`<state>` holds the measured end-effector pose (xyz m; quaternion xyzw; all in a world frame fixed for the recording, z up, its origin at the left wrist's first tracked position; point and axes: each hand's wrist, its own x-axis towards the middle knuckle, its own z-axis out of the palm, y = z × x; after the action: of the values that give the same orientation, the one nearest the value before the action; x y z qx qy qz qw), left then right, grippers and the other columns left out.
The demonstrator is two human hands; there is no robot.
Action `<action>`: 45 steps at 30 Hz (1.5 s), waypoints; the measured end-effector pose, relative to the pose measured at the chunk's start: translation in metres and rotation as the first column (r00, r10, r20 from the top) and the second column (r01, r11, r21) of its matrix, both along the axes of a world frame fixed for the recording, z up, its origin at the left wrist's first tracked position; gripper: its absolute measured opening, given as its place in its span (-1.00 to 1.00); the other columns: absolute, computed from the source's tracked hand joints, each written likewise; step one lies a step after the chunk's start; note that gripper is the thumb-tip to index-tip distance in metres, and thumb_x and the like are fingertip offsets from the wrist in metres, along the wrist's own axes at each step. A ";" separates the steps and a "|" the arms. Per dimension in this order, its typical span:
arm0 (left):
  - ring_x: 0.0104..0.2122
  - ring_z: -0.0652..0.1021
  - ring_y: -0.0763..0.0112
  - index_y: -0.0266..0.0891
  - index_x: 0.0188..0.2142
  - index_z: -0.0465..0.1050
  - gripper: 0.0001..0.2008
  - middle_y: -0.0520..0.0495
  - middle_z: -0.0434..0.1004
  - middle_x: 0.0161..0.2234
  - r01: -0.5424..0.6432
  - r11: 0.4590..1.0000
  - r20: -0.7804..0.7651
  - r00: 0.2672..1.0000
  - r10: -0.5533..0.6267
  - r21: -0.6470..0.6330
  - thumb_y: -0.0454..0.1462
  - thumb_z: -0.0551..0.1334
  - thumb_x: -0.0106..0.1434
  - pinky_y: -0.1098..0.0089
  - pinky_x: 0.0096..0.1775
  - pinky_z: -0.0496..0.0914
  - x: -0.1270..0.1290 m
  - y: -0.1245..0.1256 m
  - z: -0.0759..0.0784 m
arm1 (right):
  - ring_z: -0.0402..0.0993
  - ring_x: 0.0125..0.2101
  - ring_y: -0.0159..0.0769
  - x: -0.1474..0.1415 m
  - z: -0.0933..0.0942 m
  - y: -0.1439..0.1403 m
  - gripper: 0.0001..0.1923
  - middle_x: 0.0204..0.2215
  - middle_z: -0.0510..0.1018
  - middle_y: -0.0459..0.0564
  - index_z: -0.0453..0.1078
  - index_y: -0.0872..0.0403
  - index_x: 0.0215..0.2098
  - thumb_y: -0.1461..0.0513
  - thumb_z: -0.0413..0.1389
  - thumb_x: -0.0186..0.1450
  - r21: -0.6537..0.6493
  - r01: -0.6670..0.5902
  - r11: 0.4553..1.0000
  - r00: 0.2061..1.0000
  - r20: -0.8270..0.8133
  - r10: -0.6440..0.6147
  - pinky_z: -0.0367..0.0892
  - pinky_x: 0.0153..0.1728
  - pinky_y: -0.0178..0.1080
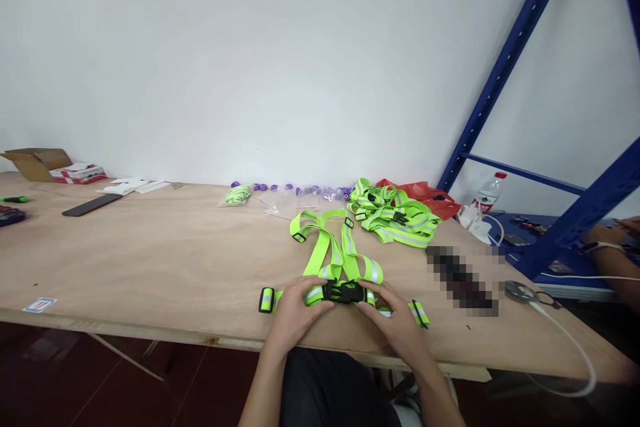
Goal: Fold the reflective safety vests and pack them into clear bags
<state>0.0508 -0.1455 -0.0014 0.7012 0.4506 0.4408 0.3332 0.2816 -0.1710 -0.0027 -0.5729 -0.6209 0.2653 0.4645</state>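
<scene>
A neon-green reflective strap harness [334, 248] lies on the wooden table [150, 260] near its front edge. A black plastic buckle [345, 291] joins its waist strap in the middle. My left hand [296, 310] grips the strap just left of the buckle. My right hand [395, 317] grips the strap on the buckle's right side. The strap ends with black clips stick out past both hands.
A pile of similar green harnesses [395, 213] lies behind, next to a red bag [425, 192] and purple caps [290, 187]. A water bottle [490, 192], a blue rack frame [500, 80] and another person's arm [613, 250] are at the right. A cardboard box [35, 161] sits far left.
</scene>
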 end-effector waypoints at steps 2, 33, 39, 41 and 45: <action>0.06 0.51 0.13 -0.11 -0.02 0.57 -0.64 -0.12 0.58 0.01 0.034 0.999 -0.001 0.999 -0.034 0.004 -0.23 0.41 0.16 0.17 0.14 0.33 -0.002 -0.002 0.000 | 0.56 -0.17 -0.12 0.001 0.001 -0.001 -0.62 -0.09 0.63 0.04 0.56 -0.02 -0.06 0.07 0.22 0.18 0.003 -0.005 1.000 1.000 -0.003 0.005 0.50 -0.15 -0.15; 0.07 0.53 0.09 -0.07 -0.05 0.63 -0.66 -0.13 0.57 0.05 -0.029 0.998 0.047 0.998 0.031 -0.053 -0.18 0.38 0.16 0.16 0.14 0.37 0.000 -0.002 0.000 | 0.57 -0.10 -0.08 0.002 -0.002 0.003 -0.63 -0.07 0.64 0.06 0.59 -0.01 -0.10 0.06 0.24 0.15 -0.013 -0.002 1.000 1.000 -0.025 0.001 0.51 -0.15 -0.14; 0.10 0.51 0.09 -0.06 -0.03 0.62 -0.65 -0.13 0.55 0.08 -0.006 0.996 0.038 0.999 0.009 -0.090 -0.18 0.38 0.16 0.14 0.17 0.33 -0.002 -0.003 0.002 | 0.56 -0.08 -0.05 0.002 -0.004 0.004 -0.62 -0.08 0.64 0.08 0.58 0.00 -0.10 0.06 0.23 0.14 -0.013 -0.013 1.000 0.999 -0.042 0.012 0.49 -0.16 -0.12; 0.10 0.51 0.09 -0.07 -0.03 0.62 -0.65 -0.14 0.54 0.09 0.001 0.995 0.031 1.000 0.002 -0.098 -0.18 0.39 0.15 0.15 0.17 0.33 -0.002 -0.003 0.003 | 0.56 -0.08 -0.06 0.002 -0.004 0.004 -0.64 -0.09 0.64 0.07 0.58 0.00 -0.11 0.07 0.23 0.15 0.003 -0.020 1.000 0.999 -0.042 0.020 0.49 -0.15 -0.12; 0.08 0.52 0.09 -0.07 -0.05 0.63 -0.65 -0.14 0.56 0.07 0.007 0.996 0.023 1.000 -0.005 -0.093 -0.20 0.41 0.13 0.16 0.15 0.35 -0.001 -0.003 0.005 | 0.55 -0.08 -0.06 0.001 -0.002 0.003 -0.65 -0.10 0.64 0.06 0.58 -0.01 -0.12 0.07 0.24 0.15 0.006 -0.027 1.000 0.999 -0.033 0.027 0.48 -0.16 -0.13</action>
<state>0.0500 -0.1487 0.0035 0.6812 0.4648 0.4262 0.3720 0.2821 -0.1680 -0.0052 -0.5586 -0.6216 0.2794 0.4727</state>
